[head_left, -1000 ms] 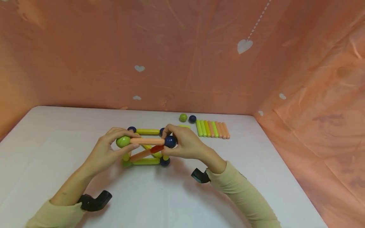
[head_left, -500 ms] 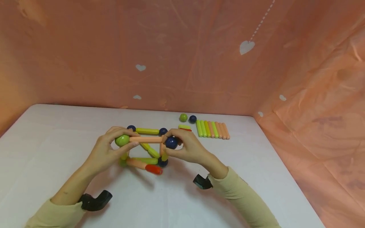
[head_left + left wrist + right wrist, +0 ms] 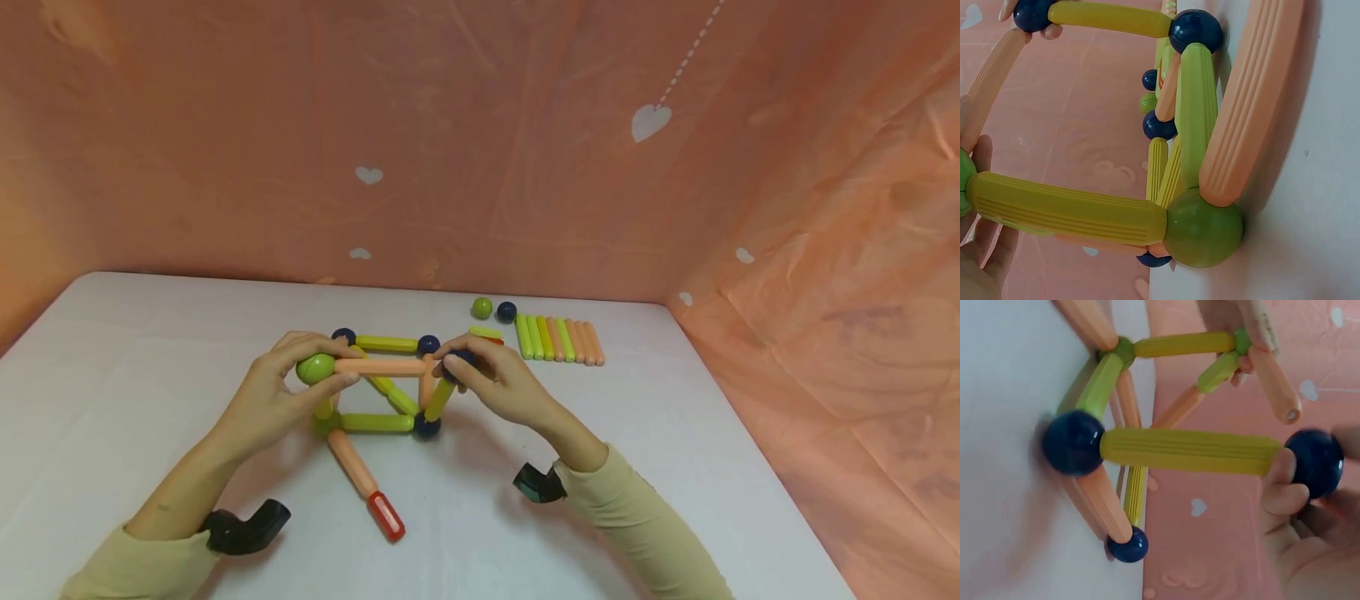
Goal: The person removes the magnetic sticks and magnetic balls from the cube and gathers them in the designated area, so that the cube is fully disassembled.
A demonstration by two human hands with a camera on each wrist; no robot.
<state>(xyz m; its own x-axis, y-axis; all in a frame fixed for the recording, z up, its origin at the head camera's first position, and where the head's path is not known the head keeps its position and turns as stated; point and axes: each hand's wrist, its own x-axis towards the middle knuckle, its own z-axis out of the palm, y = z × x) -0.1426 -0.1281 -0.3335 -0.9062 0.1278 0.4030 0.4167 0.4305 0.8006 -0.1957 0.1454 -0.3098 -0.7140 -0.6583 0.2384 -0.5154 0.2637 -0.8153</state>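
Note:
On the white table stands a frame of magnetic building sticks and balls. My left hand [image 3: 273, 400] grips its raised green ball [image 3: 315, 368], and the fingertips lie along a peach stick [image 3: 381, 367] attached there. My right hand [image 3: 513, 387] holds a dark blue ball [image 3: 1316, 464] atop a leaning yellow stick [image 3: 1191, 450]. In the right wrist view the peach stick's other end is free, apart from that blue ball. From the low green ball [image 3: 1204, 226], a peach stick [image 3: 352, 464] joined to a red stick [image 3: 386, 517] points toward the front.
At the back right, several yellow, lime and peach sticks [image 3: 558, 339] lie side by side. A loose green ball [image 3: 482, 307] and a loose blue ball [image 3: 507, 312] sit left of them. A lime stick [image 3: 486, 333] lies near the right fingers, with something red beside it.
The peach-and-red stick has swung from across the frame out to the front. My right hand and its blue ball have shifted slightly right, and the yellow stick now leans right.

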